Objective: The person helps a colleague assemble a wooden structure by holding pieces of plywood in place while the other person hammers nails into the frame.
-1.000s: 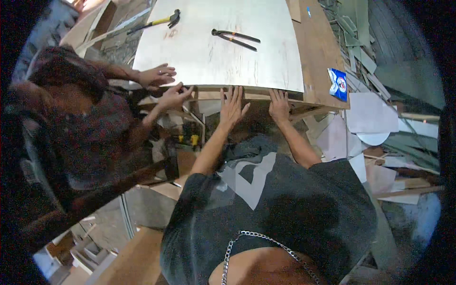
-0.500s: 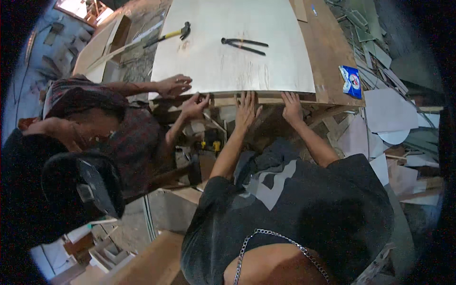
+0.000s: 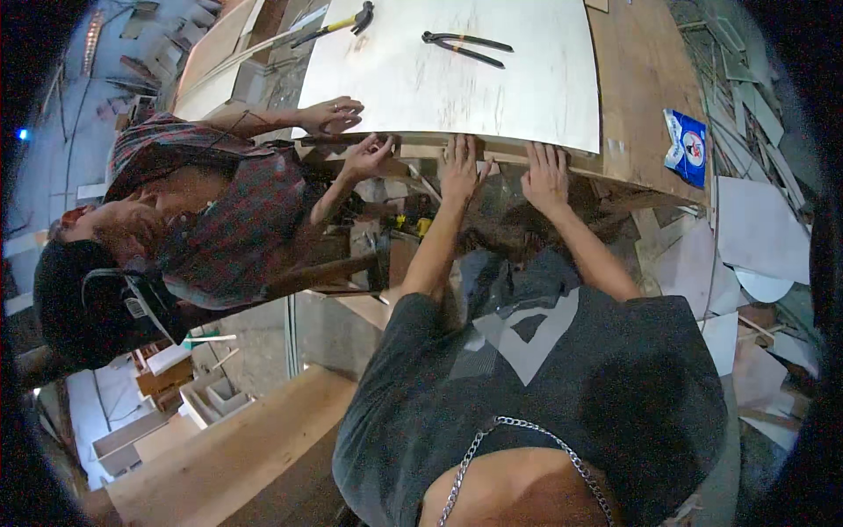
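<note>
Here's the big wooden table (image 3: 645,88) filling the top of the frame, the white panel (image 3: 395,88) flat on it at upper centre, and a co-worker (image 3: 228,220) in a checked shirt leaning in at left, hands by the panel's corner. A hammer (image 3: 338,26) crosses its left edge, dark pincers (image 3: 465,39) lie mid-panel, and look: the person's left hand (image 3: 458,171) and right hand (image 3: 546,178) rest at its lower edge, fingers straight and uncurled, blue packet (image 3: 685,149) at upper right.

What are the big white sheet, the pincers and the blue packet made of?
White sheet: maybe thin plywood; pale, smooth-looking face, brownish streaks. Pincers: probably metal; dark finish, slim stiff-looking arms. Blue packet: plastic or foil, I can't tell; looks creased and slightly shiny.
</note>
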Action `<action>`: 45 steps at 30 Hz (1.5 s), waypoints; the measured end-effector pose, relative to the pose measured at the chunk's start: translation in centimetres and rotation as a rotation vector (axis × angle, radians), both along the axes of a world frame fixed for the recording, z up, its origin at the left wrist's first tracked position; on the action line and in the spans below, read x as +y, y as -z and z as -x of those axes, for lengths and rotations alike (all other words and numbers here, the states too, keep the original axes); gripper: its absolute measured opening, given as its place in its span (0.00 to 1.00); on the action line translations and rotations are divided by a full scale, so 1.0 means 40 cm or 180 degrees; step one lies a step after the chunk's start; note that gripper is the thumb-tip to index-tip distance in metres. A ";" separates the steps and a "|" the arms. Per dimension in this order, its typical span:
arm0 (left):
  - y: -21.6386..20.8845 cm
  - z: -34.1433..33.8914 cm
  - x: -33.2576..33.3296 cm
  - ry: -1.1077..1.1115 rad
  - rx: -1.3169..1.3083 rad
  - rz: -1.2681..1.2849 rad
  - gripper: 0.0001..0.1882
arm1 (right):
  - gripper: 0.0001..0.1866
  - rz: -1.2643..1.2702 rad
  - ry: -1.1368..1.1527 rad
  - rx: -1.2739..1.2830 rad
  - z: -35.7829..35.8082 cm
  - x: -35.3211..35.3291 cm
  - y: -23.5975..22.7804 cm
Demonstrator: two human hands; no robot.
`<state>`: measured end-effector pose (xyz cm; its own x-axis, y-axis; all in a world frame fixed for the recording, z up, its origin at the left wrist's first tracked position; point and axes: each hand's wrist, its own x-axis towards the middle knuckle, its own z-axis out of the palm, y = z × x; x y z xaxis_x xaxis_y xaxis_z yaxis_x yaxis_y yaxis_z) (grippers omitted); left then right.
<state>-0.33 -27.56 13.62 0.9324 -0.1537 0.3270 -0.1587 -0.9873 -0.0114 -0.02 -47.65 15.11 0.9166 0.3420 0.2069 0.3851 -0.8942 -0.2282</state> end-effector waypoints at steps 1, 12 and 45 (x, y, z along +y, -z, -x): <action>0.004 0.005 0.002 -0.0019 -0.0017 -0.0027 0.34 | 0.36 -0.0027 -0.0019 -0.0017 0.004 -0.002 0.004; 0.021 -0.007 -0.001 0.0162 -0.0447 -0.0016 0.35 | 0.26 -0.0215 -0.0205 0.0437 -0.041 -0.025 0.015; 0.010 -0.068 0.105 -0.0136 -0.0403 0.0179 0.19 | 0.13 -0.0270 0.0642 -0.0139 -0.080 0.025 0.146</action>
<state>2.41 -23.36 13.24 0.8885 -0.0928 0.4495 -0.1173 -0.9927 0.0270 3.17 -46.64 9.29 0.9542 0.1323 0.2682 0.2116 -0.9324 -0.2929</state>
